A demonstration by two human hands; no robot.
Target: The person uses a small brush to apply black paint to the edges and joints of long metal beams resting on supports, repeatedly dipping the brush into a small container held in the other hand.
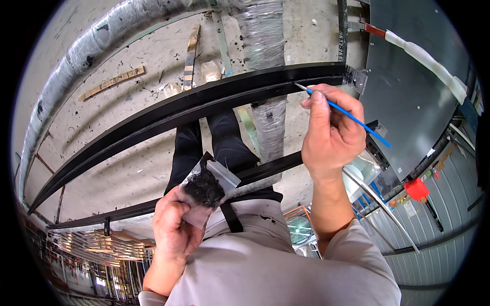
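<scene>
My right hand pinches a slim blue-handled paintbrush with a silver neck. Its tip meets the long black frame bar near that bar's right end; whether it presses on it I cannot tell. Lower down, in front of my body, my left hand grips a flat, pale plastic sheet. Thick black paint is smeared over the middle of that sheet. Fingers of the left hand are partly hidden behind it. A second black bar runs between my waist and the first bar.
A plastic-wrapped beam passes under the bars, and a wrapped curved tube arcs at the left. Wood strips lie on the stained floor. A large dark panel stands at right. Stacked slats fill the lower left.
</scene>
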